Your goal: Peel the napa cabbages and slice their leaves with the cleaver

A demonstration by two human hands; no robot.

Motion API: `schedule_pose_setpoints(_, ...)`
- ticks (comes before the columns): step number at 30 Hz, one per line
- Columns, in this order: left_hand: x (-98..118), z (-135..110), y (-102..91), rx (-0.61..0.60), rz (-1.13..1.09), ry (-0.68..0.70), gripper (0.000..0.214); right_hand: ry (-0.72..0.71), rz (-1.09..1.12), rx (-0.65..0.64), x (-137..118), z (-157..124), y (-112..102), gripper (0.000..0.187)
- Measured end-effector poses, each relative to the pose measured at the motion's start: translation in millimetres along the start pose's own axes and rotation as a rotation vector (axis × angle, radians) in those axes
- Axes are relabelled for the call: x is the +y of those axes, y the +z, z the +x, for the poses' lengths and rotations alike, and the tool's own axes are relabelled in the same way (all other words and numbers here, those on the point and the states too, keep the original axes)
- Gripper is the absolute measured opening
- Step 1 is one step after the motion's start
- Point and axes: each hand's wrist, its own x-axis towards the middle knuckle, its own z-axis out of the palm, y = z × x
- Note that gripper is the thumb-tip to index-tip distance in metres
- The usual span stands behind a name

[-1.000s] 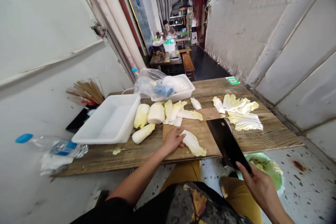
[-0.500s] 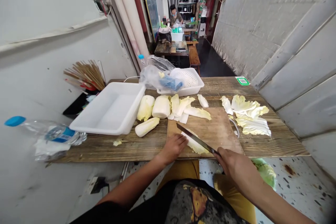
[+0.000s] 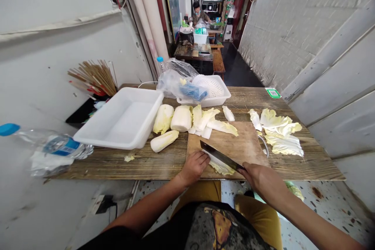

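Note:
My right hand [image 3: 258, 179] is closed around the handle of a kitchen knife [image 3: 220, 156]. Its dark blade slants across a napa cabbage leaf [image 3: 222, 168] at the near edge of the wooden cutting board [image 3: 240, 138]. With fingers curled, my left hand [image 3: 195, 167] holds the leaf's left end, close beside the blade. The blade hides part of the leaf, so I cannot tell how deep it cuts. White and yellow cabbage pieces [image 3: 205, 119] overlap the board's far left corner.
Left of the board are cabbage chunks [image 3: 181, 119] and a white plastic tub [image 3: 125, 115]. Loose leaves [image 3: 279, 125] lie at right. Behind stands a second tub [image 3: 216, 95] with plastic bags. A bottle [image 3: 58, 144] lies at far left. A person [image 3: 199, 15] sits in the background.
The knife blade has shifted slightly toward me and now covers more of the leaf. My left hand keeps its hold on the leaf. The whole view has shifted a little.

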Motion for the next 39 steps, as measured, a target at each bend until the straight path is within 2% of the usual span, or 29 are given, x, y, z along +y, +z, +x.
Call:
schedule_pose_setpoints(5,1,0,-0.8,0.009,0.003,-0.021,0.033,0.012,-0.002,-0.048,0,8,1,0.028)
schedule_pose_setpoints(10,5,2,-5.8,0.007,-0.003,-0.034,0.032,0.048,-0.011,-0.120,-14,20,-6,0.025)
schedule_pose_setpoints(14,13,-8,-14.4,-0.023,0.028,-0.024,0.030,0.066,-0.016,-0.160,-20,21,-10,0.026)
schedule_pose_setpoints(19,24,-24,-37.1,0.034,0.108,-0.125,0.027,0.044,0.061,0.012,-5,11,2,0.030)
schedule_pose_setpoints(22,33,-20,-50.9,0.061,0.116,-0.148,0.026,0.128,0.239,0.186,14,-3,15,0.039)
schedule_pose_setpoints(25,41,-4,-57.1,0.040,0.089,-0.122,0.024,0.305,0.443,0.398,32,-23,25,0.050)
schedule_pose_setpoints(27,43,14,-54.2,0.022,0.081,-0.117,0.023,0.430,0.549,0.471,40,-38,30,0.055)
schedule_pose_setpoints(30,43,47,-37.7,-0.015,0.012,-0.200,0.022,0.587,0.705,0.458,45,-62,38,0.054)
schedule_pose_setpoints(32,45,70,-21.3,-0.087,-0.110,-0.349,0.022,0.660,0.770,0.445,47,-75,45,0.054)
schedule_pose_setpoints(35,56,98,1.1,-0.282,-0.317,-0.544,0.020,0.657,0.779,0.451,49,-91,55,0.054)
schedule_pose_setpoints(37,65,108,8.7,-0.383,-0.396,-0.544,0.026,0.626,0.780,0.456,50,-97,60,0.051)
schedule_pose_setpoints(39,68,112,9.0,-0.413,-0.355,-0.495,0.030,0.622,0.812,0.419,49,-101,63,0.049)
